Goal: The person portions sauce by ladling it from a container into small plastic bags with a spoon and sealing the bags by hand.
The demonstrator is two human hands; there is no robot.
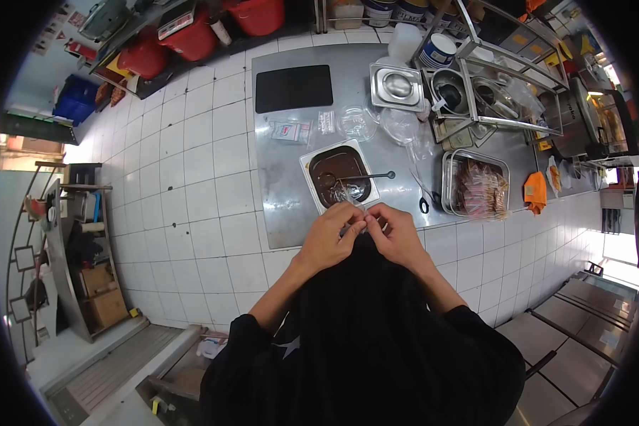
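Note:
Both hands meet at the near edge of the steel table. My left hand [332,233] and my right hand [397,236] pinch the gathered end of a clear plastic bag [356,196] between their fingertips. Beyond the fingers, the bag overlaps the near side of a square steel pan [307,165] of dark brown sauce [339,162]; whether it touches the sauce I cannot tell. A ladle [381,175] lies in the pan, its handle sticking out to the right. What the bag contains is hard to make out.
Scissors [424,204] lie right of the pan, beside a steel tray [449,186] of packed brown bags [484,188]. Behind are a black board [293,89], clear plastic packets [291,132] and a lidded steel container [397,86]. A metal rack [515,129] stands at the back right.

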